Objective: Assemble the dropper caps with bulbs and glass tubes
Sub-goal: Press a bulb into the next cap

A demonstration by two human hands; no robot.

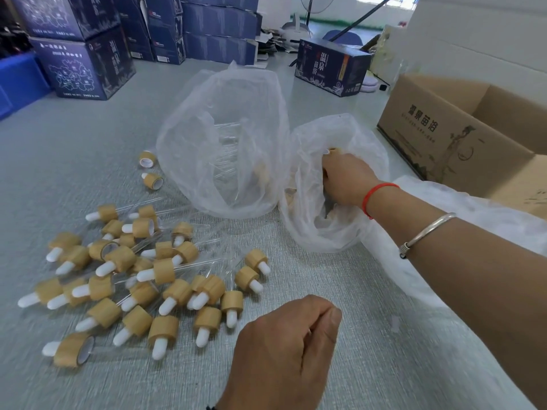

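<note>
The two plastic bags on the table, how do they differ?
The left bag is bigger and stands taller; the right bag is smaller and slumped. The left bag holds clear glass tubes; tan caps show faintly through the right bag. The right hand reaches into the right bag; no hand touches the left bag. Both are thin, translucent and open.

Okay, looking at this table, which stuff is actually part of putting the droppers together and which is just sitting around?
Part of the job:
- pile of assembled droppers
- bag of glass tubes
- bag of caps, with the right hand reaching in
- two loose caps
- left hand, curled, waiting

Just lying about:
- open cardboard carton
- stacked blue boxes
- single blue box
</note>
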